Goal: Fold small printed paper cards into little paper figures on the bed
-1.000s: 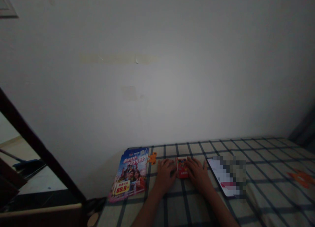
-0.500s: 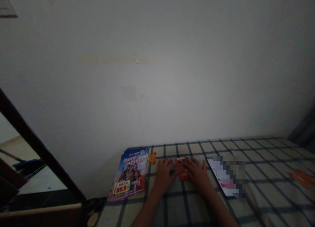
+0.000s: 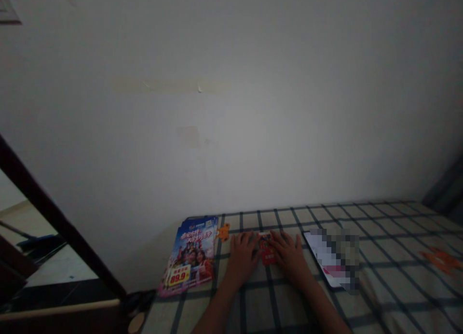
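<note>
A small red card or packet (image 3: 266, 249) lies on the checked cloth (image 3: 379, 276) between my two hands. My left hand (image 3: 241, 259) rests flat on the cloth with its fingers spread, touching the red card's left edge. My right hand (image 3: 289, 257) lies flat on the card's right side, fingers stretched over its edge. Both forearms come in from the bottom of the view.
A stack of colourful flyers (image 3: 191, 256) lies left of my hands, with a small orange shape (image 3: 223, 232) by its top corner. A phone (image 3: 331, 259) with a lit screen lies to the right. A white wall rises behind. A dark bed-frame bar (image 3: 54, 218) slants at the left.
My hands have closed in slightly on the red card, covering more of its edges. The view has shifted a little.
</note>
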`<state>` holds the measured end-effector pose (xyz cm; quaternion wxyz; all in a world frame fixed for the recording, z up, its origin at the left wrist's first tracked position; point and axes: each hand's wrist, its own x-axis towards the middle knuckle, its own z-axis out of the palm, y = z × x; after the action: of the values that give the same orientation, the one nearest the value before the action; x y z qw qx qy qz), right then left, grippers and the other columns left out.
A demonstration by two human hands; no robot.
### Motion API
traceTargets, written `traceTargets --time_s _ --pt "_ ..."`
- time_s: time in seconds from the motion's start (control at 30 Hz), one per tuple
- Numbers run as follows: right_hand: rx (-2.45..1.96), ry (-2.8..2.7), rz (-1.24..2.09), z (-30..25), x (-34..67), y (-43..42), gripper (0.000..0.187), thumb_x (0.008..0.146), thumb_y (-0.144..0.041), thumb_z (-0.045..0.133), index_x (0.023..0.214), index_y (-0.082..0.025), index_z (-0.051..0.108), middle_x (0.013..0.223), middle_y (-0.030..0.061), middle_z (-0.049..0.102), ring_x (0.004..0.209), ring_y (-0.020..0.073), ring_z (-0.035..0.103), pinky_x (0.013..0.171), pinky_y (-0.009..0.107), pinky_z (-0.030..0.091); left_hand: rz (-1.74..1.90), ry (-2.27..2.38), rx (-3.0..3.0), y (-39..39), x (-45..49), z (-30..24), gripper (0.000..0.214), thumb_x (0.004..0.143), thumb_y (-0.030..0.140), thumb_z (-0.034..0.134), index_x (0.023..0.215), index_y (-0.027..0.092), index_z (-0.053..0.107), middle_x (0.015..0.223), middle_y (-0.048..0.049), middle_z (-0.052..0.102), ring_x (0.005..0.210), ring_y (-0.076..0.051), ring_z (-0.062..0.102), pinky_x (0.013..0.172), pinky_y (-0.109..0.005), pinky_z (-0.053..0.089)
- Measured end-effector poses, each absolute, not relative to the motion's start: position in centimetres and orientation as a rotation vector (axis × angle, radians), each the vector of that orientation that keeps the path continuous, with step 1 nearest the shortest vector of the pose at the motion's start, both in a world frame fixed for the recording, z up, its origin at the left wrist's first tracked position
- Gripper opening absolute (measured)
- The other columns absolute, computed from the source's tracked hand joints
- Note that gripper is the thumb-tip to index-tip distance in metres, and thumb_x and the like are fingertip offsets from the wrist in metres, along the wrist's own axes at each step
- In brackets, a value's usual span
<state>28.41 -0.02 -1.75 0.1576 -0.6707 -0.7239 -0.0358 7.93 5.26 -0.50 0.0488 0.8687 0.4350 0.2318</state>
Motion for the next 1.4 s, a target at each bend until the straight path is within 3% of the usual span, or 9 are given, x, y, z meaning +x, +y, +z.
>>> traceTargets --time_s 0.23,1.4 --pt "-1.908 -2.078 -0.126 -1.91 28.4 -0.08 0.045 0.099 -0.036 0.037 0.143 -0.046 0.042 0.154 -0.0039 0.042 0.14 0.0309 0.036 0.113 0.075 0.01 0.698 1.351 2.649 5.26 8.02 -0.7 0.051 0.095 0.057 0.047 0.142 0.035 0.051 0.151 -0.0054 0.046 0.138 -0.033 0.035 0.116 -0.064 0.021" --pt "-1.907 -2.066 -0.126 -1.63 28.29 -0.13 0.042 0.099 -0.038 0.037 0.139 -0.044 0.049 0.153 -0.0027 0.044 0.138 0.0308 0.039 0.113 0.074 0.013 0.682 1.405 2.628 5.34 8.13 -0.96 0.052 0.093 0.052 0.054 0.142 0.037 0.05 0.151 -0.0067 0.046 0.14 -0.035 0.035 0.117 -0.066 0.018"
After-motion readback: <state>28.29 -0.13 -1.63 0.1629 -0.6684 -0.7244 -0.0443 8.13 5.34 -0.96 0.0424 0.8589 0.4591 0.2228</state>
